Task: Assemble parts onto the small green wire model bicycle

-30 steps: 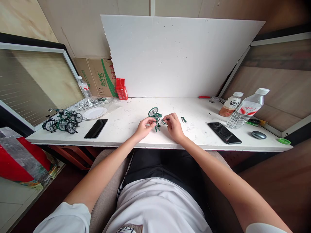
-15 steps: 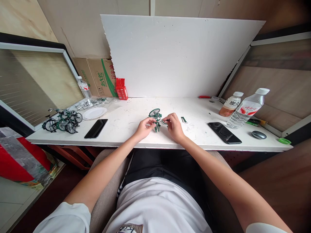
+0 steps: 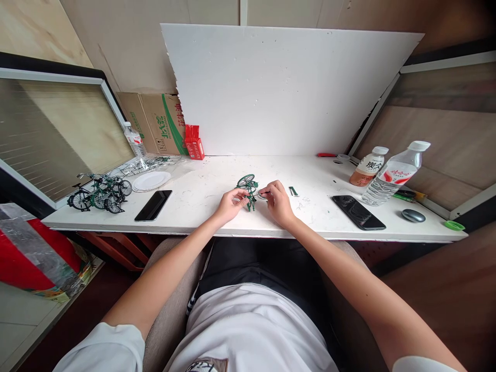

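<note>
A small dark green model bicycle [image 3: 251,199] is held just over the white table, one spoked wheel [image 3: 245,180] at its far end. My left hand [image 3: 232,203] pinches its frame from the left side. Close by on the right, my right hand [image 3: 278,202] has thumb and fingers closed on a thin, dark round part that looks like a second wheel [image 3: 262,196]. Fingers hide most of that part, and I cannot tell whether it touches the frame. Small green pieces [image 3: 293,191] lie to the right of my right hand.
Finished-looking model bicycles [image 3: 99,193] stand at the left. Nearby are a phone [image 3: 153,205] and white plates [image 3: 151,181]. On the right are another phone [image 3: 358,212], two bottles [image 3: 396,174], a mouse [image 3: 413,215] and a green cap [image 3: 453,225]. A white board [image 3: 290,93] stands behind.
The round part in my right fingers has tilted slightly. Both hands and the model bicycle stay in almost the same place.
</note>
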The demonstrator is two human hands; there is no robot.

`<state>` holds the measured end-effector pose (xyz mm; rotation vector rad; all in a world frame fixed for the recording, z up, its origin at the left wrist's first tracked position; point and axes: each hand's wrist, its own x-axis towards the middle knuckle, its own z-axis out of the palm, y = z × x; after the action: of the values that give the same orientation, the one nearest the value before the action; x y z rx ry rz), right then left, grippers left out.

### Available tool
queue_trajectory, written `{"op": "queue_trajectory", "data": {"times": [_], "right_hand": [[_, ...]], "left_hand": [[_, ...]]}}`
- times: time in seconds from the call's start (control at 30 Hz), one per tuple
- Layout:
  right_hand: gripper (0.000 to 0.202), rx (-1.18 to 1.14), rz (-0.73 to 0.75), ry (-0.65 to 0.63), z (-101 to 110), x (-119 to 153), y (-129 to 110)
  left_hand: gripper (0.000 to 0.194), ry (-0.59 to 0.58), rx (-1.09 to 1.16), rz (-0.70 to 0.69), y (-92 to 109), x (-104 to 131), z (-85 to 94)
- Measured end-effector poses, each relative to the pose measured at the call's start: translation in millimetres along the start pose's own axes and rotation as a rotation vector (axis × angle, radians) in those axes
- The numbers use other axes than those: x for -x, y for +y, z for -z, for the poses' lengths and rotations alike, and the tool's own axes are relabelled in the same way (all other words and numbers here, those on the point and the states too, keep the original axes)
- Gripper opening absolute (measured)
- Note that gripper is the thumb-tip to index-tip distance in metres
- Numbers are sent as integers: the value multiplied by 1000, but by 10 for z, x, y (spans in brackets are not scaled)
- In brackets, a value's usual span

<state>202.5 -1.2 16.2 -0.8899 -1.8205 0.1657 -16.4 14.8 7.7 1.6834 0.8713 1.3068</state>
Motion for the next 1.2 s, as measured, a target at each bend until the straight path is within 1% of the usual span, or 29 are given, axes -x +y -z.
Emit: {"op": "queue_trajectory", "data": {"times": [0.13,0.33,0.67,0.8,0.93,1.03,1.2], "right_hand": [[22,39,4,-2,10,-2,-24],[24,133,60,11,26,-9,-35],[23,156,36,17,10,5,-8],[26,168,-1,14,-2,7,-10],[35,170,-68,1,-3,1,18],[41,178,-112,14,5,-8,25],[41,164,-171,46,15,-17,-30]], "left_hand": [[27,1,8,11,16,5,0],[26,10,-10,13,30,4,2],[23,-2,-20,19,52,9,7],[26,-3,-16,13,29,10,0],[33,18,-10,5,14,11,-4],[33,27,10,29,5,6,3],[38,48,122,85,2,-9,30]]}}
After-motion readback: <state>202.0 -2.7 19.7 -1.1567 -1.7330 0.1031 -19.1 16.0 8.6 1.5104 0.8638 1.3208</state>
